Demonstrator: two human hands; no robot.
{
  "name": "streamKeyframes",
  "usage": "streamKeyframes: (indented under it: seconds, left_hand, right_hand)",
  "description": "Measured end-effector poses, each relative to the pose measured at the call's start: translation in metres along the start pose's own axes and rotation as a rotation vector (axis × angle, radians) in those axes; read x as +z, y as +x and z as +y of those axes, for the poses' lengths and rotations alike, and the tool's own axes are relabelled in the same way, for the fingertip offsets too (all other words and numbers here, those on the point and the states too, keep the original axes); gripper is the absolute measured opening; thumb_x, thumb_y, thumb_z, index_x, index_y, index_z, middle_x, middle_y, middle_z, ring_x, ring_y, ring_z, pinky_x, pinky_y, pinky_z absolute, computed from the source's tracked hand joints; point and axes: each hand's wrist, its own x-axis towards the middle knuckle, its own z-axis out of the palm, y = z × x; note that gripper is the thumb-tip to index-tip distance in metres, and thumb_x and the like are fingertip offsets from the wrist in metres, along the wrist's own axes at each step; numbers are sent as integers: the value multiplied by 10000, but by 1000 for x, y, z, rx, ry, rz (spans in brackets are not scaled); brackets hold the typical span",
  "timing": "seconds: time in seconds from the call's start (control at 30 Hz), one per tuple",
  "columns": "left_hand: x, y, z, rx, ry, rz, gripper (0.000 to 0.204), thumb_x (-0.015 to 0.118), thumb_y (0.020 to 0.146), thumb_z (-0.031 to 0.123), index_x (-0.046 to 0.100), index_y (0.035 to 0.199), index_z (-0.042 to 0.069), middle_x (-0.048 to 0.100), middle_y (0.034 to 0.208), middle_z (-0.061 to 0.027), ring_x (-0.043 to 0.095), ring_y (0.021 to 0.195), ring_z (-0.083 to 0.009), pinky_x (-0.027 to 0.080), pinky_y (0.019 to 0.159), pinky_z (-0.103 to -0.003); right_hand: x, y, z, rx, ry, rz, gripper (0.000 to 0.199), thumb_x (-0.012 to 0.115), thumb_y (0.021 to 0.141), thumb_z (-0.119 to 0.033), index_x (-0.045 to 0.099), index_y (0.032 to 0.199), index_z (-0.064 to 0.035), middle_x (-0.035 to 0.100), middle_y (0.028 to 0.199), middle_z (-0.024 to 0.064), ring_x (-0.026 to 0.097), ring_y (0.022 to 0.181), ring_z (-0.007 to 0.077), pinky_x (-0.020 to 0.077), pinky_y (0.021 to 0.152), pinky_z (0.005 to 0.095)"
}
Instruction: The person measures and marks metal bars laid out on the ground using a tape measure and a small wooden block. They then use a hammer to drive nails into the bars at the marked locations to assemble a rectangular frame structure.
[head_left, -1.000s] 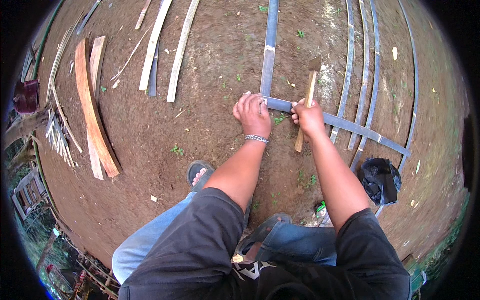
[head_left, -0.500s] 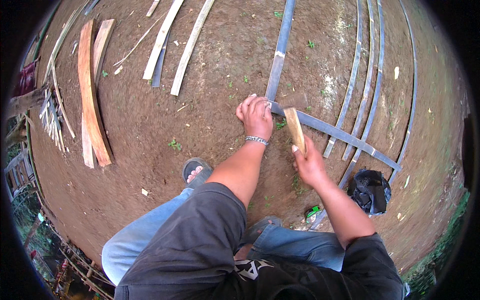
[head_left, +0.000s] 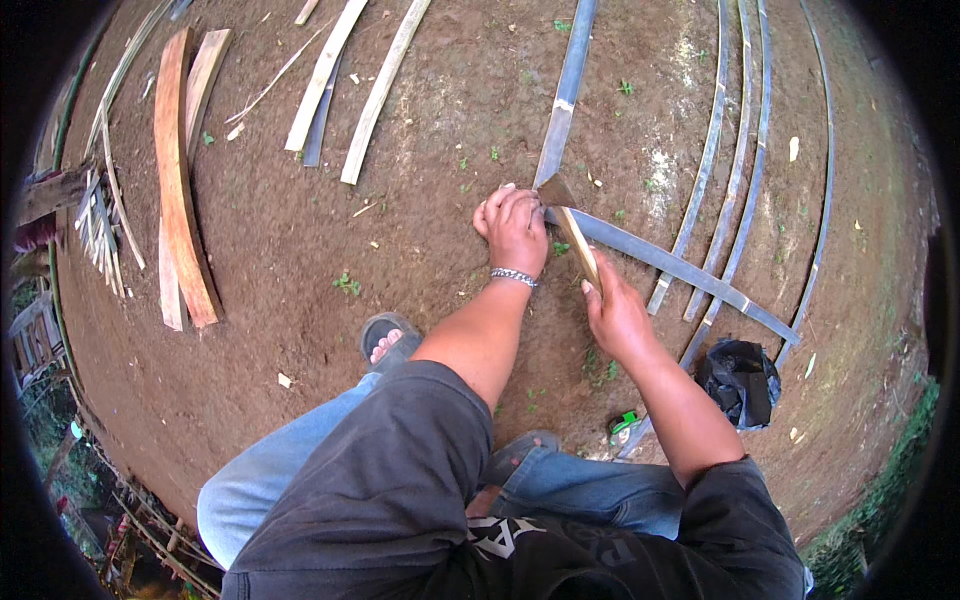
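My right hand (head_left: 618, 312) grips the wooden handle of a hammer (head_left: 582, 245). Its dark metal head is down at the spot where two bamboo slats meet, right beside my left fingers. My left hand (head_left: 515, 232), with a chain bracelet at the wrist, is closed over the end of the crosswise bamboo slat (head_left: 660, 258). Whether a nail is between those fingers is hidden. The lengthwise bamboo slat (head_left: 566, 100) runs away from me from that joint. Toward the right, the crosswise slat lies over several long bamboo slats (head_left: 708, 160).
On the dirt ground at left lie reddish wooden boards (head_left: 178, 190) and a bundle of thin sticks (head_left: 100, 235). Pale wood strips (head_left: 385, 90) lie farther off. Near my right forearm are a black plastic bag (head_left: 740, 380) and a green tape measure (head_left: 623, 424).
The hammer head has swung left and down, from right of the joint onto it beside my left fingers. My left hand has stayed in place on the slat.
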Motion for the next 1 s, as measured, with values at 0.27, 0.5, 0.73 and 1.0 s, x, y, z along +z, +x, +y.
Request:
streamKeyframes:
  seconds: [0.27,0.5,0.73,1.0]
  left_hand:
    - [-4,0,1,-3,21,-27,108,686,798,115,667,905,120,672,1072,-14,512,1214,-259,267,1055,-442]
    - [-2,-2,1,-15,6,-8,114,696,790,106,664,897,127,673,1067,-6,514,1211,-254,268,1053,-441]
    - [-1,-1,1,-15,-4,7,117,701,787,107,663,896,128,675,1050,-3,517,1209,-249,269,1055,-436]
    - [-2,-4,-1,-19,7,2,100,693,796,113,664,890,129,674,1055,0,516,1210,-252,272,1056,-448]
  right_hand:
    - [4,-1,-3,-45,13,84,547,561,913,-93,379,1429,-107,590,1225,257,593,1067,449,511,879,490]
    - [2,-2,-5,-64,-7,93,524,573,907,-90,410,1405,-95,580,1260,234,595,1086,431,519,880,477]
    - [3,-7,-4,-130,21,239,528,582,916,-116,400,1411,-103,583,1273,209,596,1102,416,520,890,477]
    - [3,-11,-5,-60,37,174,531,578,921,-125,397,1420,-118,594,1240,230,606,1074,429,520,881,474]
